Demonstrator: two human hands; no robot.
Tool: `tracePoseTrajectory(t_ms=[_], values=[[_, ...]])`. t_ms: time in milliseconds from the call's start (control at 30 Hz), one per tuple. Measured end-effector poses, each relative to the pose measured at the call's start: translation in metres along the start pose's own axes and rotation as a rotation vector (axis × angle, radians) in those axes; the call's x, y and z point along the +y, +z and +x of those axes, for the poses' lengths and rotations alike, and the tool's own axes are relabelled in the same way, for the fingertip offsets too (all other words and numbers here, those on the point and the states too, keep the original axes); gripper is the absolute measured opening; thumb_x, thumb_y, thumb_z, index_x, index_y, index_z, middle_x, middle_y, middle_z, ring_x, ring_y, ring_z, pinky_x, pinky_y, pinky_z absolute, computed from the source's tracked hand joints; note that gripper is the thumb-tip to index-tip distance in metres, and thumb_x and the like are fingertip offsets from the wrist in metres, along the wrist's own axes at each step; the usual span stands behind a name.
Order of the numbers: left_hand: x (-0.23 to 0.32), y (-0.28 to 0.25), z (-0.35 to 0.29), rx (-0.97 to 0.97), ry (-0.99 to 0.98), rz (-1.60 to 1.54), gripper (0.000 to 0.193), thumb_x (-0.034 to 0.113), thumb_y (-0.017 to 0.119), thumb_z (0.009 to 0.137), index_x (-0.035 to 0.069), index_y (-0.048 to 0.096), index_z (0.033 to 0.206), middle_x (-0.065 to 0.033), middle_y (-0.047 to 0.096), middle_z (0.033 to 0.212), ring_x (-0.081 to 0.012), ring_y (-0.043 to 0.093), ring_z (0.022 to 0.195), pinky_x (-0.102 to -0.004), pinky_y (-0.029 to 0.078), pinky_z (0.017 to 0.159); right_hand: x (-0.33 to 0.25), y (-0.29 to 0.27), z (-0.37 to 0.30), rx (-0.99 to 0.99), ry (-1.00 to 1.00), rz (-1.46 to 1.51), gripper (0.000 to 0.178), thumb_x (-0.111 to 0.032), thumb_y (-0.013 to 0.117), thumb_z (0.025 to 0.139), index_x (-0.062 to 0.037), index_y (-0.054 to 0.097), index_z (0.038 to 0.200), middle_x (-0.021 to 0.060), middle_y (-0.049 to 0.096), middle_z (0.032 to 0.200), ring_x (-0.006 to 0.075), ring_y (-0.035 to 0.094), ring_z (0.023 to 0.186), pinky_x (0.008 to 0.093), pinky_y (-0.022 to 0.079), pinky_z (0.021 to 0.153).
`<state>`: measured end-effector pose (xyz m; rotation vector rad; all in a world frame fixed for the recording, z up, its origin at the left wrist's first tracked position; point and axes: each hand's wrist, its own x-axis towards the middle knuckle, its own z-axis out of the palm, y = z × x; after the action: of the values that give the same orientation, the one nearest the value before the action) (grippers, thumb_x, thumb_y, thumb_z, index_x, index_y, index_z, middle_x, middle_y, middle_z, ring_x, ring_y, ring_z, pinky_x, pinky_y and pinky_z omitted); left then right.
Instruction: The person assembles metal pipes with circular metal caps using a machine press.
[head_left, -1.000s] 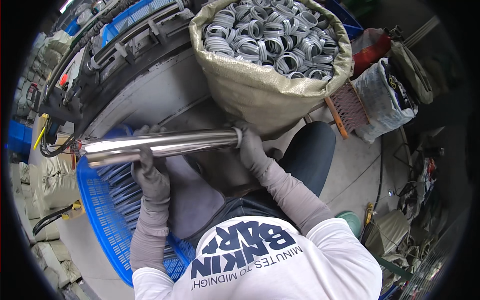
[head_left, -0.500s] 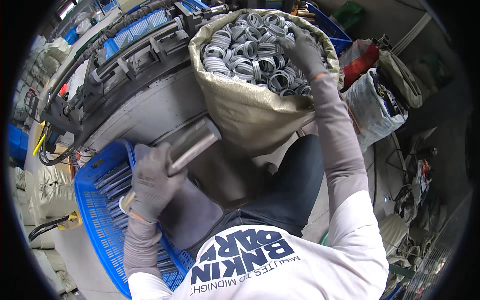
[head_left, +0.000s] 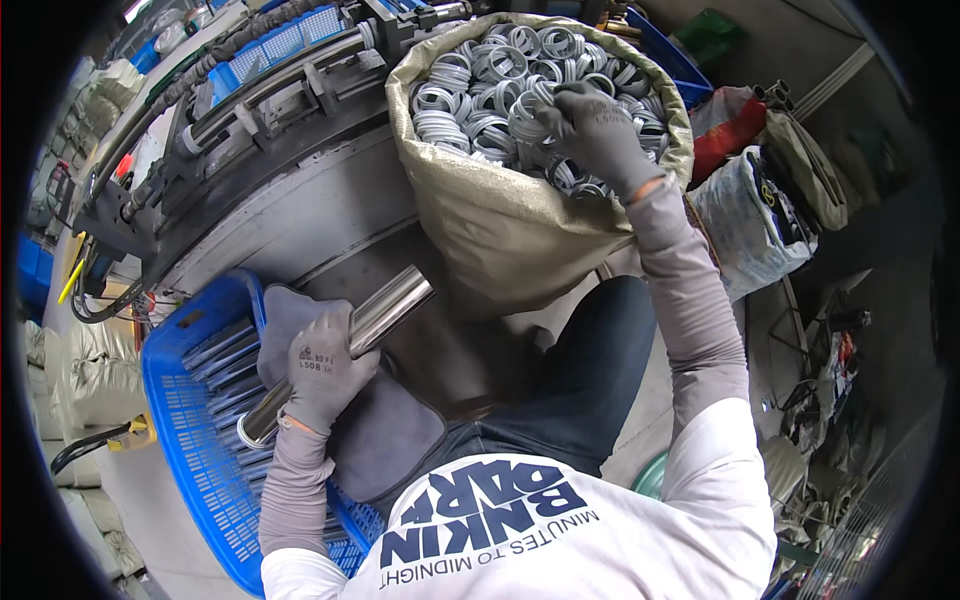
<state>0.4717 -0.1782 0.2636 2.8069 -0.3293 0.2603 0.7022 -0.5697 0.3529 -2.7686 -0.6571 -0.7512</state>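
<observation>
Slanting up to the right, a shiny metal tube (head_left: 392, 310) passes through my left hand (head_left: 328, 368), whose gloved fingers are wrapped around its middle. A pale ring (head_left: 243, 432) sits at the tube's lower end, above the blue basket. My right hand (head_left: 600, 135), also in a grey glove, is over the mouth of a beige woven sack (head_left: 510, 225) filled with grey rings (head_left: 490, 135). Its fingers are bent together at the edge of one grey ring (head_left: 526, 120), partly hidden by the fingertips.
Several metal tubes (head_left: 225, 375) lie in the blue basket (head_left: 165, 370) at my left. A grey pad (head_left: 385, 435) covers my left thigh. A long machine with rods (head_left: 270, 120) runs along the far left. Another bag (head_left: 745, 225) stands right of the sack.
My left hand has turned the tube and its upper end has dropped lower; the blur is gone. My right hand has shifted left and nearer over the rings, its fingers drawn together.
</observation>
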Motion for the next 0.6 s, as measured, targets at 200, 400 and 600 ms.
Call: tracePoseTrajectory(t_ms=[200,400,600], values=[[0.002,-0.002,0.001,-0.002,0.003,0.021,0.044,0.031,0.08,0.079,0.009,0.062,0.113,-0.0142,0.071,0.098,-0.0366,0.071,0.093,-0.0488,0.055,0.082,-0.001,-0.023,-0.036,0.074,0.071,0.277,0.025,-0.019,0.073,0.098,0.0022,0.075,0.111,0.0226,0.069,0.135,0.0402,0.068,0.119,0.0452,0.053,0.102],[0.008,-0.014,-0.002,0.029,0.044,-0.037,0.043,0.028,0.082,0.079,0.008,0.064,0.112,-0.0141,0.071,0.097,-0.037,0.071,0.092,-0.0491,0.054,0.081,-0.045,-0.056,-0.064,0.237,-0.036,0.374,0.052,-0.006,0.084,0.082,-0.0017,0.067,0.131,0.0186,0.068,0.136,0.0365,0.067,0.125,0.0423,0.053,0.106],[0.015,-0.025,0.0,0.101,0.042,-0.158,0.048,0.024,0.084,0.076,0.007,0.066,0.116,-0.0142,0.07,0.095,-0.0377,0.07,0.09,-0.0488,0.054,0.08,-0.107,-0.069,-0.098,0.016,-0.118,0.612,0.09,-0.001,0.086,0.072,-0.0039,0.049,0.154,0.0216,0.059,0.145,0.0398,0.062,0.13,0.0445,0.053,0.11]])
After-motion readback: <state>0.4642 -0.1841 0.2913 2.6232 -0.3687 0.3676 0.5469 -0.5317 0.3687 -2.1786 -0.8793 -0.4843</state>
